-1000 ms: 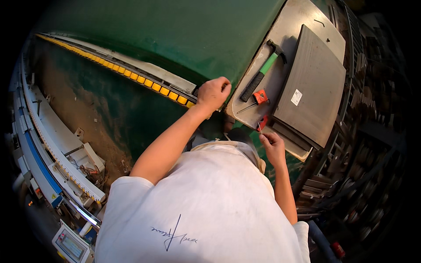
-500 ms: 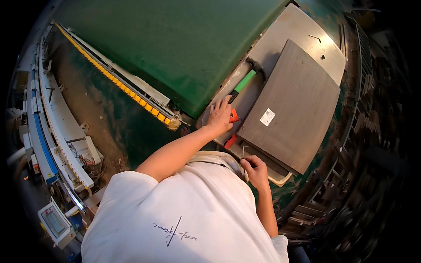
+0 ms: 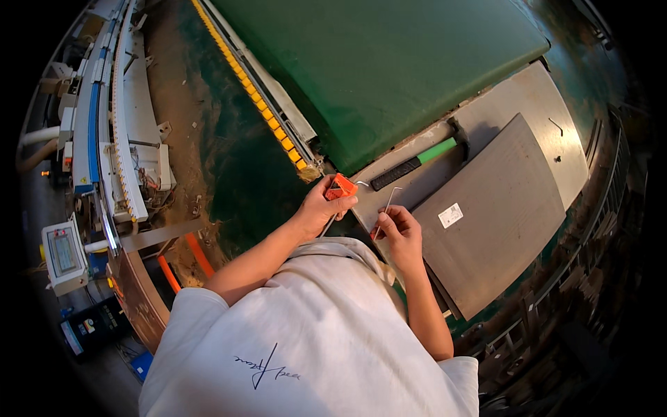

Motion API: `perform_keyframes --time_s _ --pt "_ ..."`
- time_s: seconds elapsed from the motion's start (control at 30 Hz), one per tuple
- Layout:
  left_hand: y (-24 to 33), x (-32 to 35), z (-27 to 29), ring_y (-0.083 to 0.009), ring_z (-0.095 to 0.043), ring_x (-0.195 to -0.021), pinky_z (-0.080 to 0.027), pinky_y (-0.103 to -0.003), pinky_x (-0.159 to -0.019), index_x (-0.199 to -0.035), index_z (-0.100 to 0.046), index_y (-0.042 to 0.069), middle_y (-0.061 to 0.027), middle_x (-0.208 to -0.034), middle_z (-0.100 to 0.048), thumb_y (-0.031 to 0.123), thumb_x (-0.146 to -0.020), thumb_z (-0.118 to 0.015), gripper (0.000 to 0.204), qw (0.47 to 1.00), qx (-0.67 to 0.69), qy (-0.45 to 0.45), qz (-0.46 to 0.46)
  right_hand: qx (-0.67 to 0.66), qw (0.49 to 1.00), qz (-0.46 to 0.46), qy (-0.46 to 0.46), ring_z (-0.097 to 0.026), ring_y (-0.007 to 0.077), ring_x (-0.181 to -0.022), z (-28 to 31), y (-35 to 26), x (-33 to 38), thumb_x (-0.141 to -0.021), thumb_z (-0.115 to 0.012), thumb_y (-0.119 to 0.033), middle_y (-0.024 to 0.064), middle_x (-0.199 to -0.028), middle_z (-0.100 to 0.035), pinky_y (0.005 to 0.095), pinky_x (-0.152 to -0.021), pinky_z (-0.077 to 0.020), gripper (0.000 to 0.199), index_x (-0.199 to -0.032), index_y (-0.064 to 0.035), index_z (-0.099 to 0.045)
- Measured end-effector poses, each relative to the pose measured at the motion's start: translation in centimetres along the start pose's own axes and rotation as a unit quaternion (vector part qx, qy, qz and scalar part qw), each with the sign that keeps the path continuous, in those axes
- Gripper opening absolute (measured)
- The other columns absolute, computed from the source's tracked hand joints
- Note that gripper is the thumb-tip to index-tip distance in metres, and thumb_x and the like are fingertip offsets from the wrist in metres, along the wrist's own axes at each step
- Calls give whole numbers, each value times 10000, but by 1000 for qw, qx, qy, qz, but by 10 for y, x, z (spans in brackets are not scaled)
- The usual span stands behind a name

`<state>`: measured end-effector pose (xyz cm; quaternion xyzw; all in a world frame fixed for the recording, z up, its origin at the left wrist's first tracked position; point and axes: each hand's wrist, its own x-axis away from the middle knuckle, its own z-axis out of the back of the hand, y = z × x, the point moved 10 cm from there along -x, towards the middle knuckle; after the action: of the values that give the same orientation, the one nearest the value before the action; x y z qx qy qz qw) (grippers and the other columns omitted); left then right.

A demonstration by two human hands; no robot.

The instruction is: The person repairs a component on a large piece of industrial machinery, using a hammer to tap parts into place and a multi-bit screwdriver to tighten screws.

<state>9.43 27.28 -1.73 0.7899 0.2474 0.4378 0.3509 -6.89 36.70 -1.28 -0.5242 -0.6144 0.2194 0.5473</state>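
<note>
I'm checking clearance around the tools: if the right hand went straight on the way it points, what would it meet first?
Probably the hammer's black grip, lying on the grey tabletop ahead of the right hand; the hand's height is unclear, so it might pass above.

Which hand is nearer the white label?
Right: the right hand is just left of the white label; the left hand is farther left, holding an orange hex-key holder.

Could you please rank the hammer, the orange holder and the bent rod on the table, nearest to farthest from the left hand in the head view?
1. Orange holder: in the left hand.
2. Hammer: to its right, on the table.
3. Bent rod: farther right, beyond the grey panel.
</note>
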Motion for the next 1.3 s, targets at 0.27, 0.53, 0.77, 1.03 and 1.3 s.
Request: perform_keyframes --time_s 0.27,0.53,0.77,1.03,1.3 --pt "75 64 19 -124 -675 -950 -553 -288 -863 -1153 -632 65 -22 -1052 -719 133 -807 -908 447 946 -227 4 -230 -84 976 201 1 -708 178 -890 -75 -89 20 -1014 -681 -91 176 -1065 -738 287 -791 -569 146 -1075 6 -590" --pt "130 112 56 -139 -679 -939 -548 -292 -844 -1144 -653 77 -47 -1031 -717 78 -795 -899 427 916 -213 -22 -338 52 950 306 -35 -721 211 -997 -178 -122 41 -1016 -643 -9 204 -1093 -730 313 -878 -593 117 -1097 42 -576" --pt "133 137 108 -144 -676 -926 -545 -300 -821 -1134 -646 67 -51 -1039 -705 85 -791 -899 426 916 -212 -42 -338 94 938 325 -80 -721 258 -1000 -245 -110 60 -1010 -634 14 231 -1080 -725 350 -895 -588 145 -1119 57 -549" --pt "139 157 137 -170 -670 -924 -543 -308 -808 -1122 -637 63 -69 -1030 -693 59 -789 -897 422 888 -256 -29 -381 163 946 267 -80 -718 243 -961 -288 -85 59 -969 -687 31 180 -1020 -741 335 -881 -580 92 -1027 49 -619" --pt "133 159 148 -200 -688 -932 -552 -319 -817 -1130 -642 66 -79 -1047 -700 80 -788 -897 427 903 -232 31 -361 89 950 285 -91 -713 264 -1015 -286 -80 50 -1002 -619 47 212 -1107 -650 366 -884 -629 75 -1060 54 -572"
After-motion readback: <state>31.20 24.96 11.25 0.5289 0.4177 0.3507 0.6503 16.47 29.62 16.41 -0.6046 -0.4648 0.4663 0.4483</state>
